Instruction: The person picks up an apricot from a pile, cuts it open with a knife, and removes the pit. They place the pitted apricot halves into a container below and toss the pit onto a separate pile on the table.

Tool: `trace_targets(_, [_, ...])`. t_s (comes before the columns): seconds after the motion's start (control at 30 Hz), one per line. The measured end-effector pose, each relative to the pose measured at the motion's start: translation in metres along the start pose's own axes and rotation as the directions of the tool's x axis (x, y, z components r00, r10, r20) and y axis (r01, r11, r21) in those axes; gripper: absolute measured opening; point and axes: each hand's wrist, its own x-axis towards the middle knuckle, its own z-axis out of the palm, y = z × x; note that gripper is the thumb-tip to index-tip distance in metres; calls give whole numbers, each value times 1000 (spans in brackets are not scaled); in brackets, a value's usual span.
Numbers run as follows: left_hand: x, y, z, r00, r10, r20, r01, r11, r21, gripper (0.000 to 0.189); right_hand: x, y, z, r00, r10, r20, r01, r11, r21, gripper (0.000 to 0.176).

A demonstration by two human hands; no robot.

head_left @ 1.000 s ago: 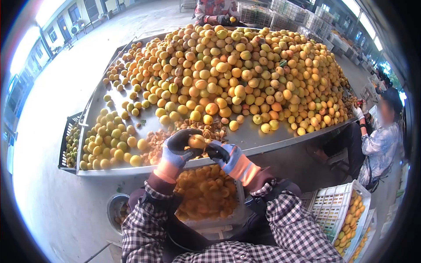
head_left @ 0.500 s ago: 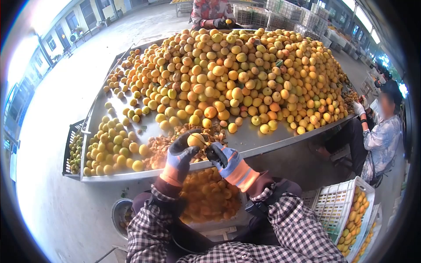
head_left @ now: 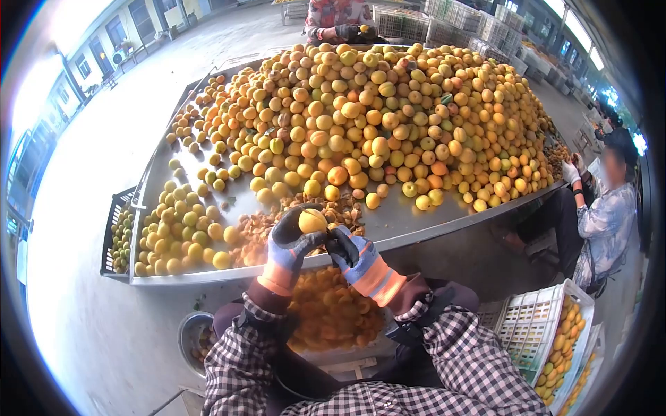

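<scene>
A yellow apricot [head_left: 312, 221] is gripped in the gloved fingers of my left hand [head_left: 288, 239], above the near edge of the metal table [head_left: 409, 232]. My right hand [head_left: 352, 251], also gloved, is closed with its fingertips up against the apricot's right side; whatever it pinches is hidden. Just beyond both hands lies a heap of split apricot pieces [head_left: 260, 232]. A large pile of whole apricots [head_left: 374, 125] covers the back of the table. Below my hands, between my knees, are many orange apricot halves [head_left: 333, 312].
Sorted greener apricots [head_left: 184, 229] lie at the table's left, beside a black crate [head_left: 111, 239]. A metal bucket [head_left: 191, 340] stands low left. White crates of fruit [head_left: 531, 322] are at right. One co-worker [head_left: 603, 208] sits right; another [head_left: 340, 21] works across the table.
My right hand has come closer to my left, its fingertips now against the apricot. The apricot has turned slightly in my left hand. The whole view has shifted a little.
</scene>
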Motion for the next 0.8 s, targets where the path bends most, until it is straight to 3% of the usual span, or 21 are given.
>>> trace_targets(0.07, [-6,-9,11,1000,-10,22,12,998,-68,53,0,-4,4,998,-51,-34,49,998,-49,27])
trace_targets(0.13, [-13,-22,22,970,-238,-42,177,818,-546,42,0,6,12,1000,11,-26,-12,999,-35,26])
trace_targets(0.2, [-12,-23,18,970,-243,-28,196,839,-507,38,0,16,14,997,75,-6,-75,997,-27,26])
trace_targets(0.3, [-4,-8,9,979,-203,20,204,975,-90,45,3,20,10,1000,1,-7,0,1000,16,25])
trace_targets(0.33, [-2,-9,8,980,-200,18,200,975,-93,45,3,15,6,999,35,5,-35,999,-29,25])
trace_targets(0.4, [2,-15,6,994,38,-101,-26,993,117,42,3,12,4,997,72,17,-70,995,-76,24])
trace_targets(0.47, [0,-16,7,992,75,-102,-62,990,124,43,0,12,7,999,22,-38,-22,1000,-1,23])
trace_targets(0.53, [-3,-19,9,988,17,-153,-6,997,74,42,-1,9,11,999,29,-40,-29,1000,8,26])
trace_targets(0.57, [-7,-23,16,988,-99,-118,73,976,-206,41,-1,8,14,998,33,-44,-32,999,16,30])
trace_targets(0.6, [-9,-24,22,978,-201,-50,155,870,-469,41,-2,10,17,998,33,-48,-33,999,18,30])
trace_targets(0.67, [-7,-29,18,918,-397,-9,319,750,-579,45,-6,23,25,998,25,-59,-32,992,-122,32])
trace_targets(0.7, [-6,-29,12,917,-398,-9,319,749,-580,45,-5,21,26,996,-9,-93,-3,992,-125,29])
trace_targets(0.73, [-4,-28,6,926,-376,-19,333,842,-423,49,-3,20,23,996,-8,-92,-3,992,-125,29])
trace_targets(0.77, [-3,-28,2,936,-352,-26,334,908,-254,52,0,19,17,998,52,-42,-57,992,-114,28])
trace_targets(0.8, [-1,-24,5,936,-352,-27,334,908,-255,52,2,16,13,994,112,9,-110,988,-106,27])
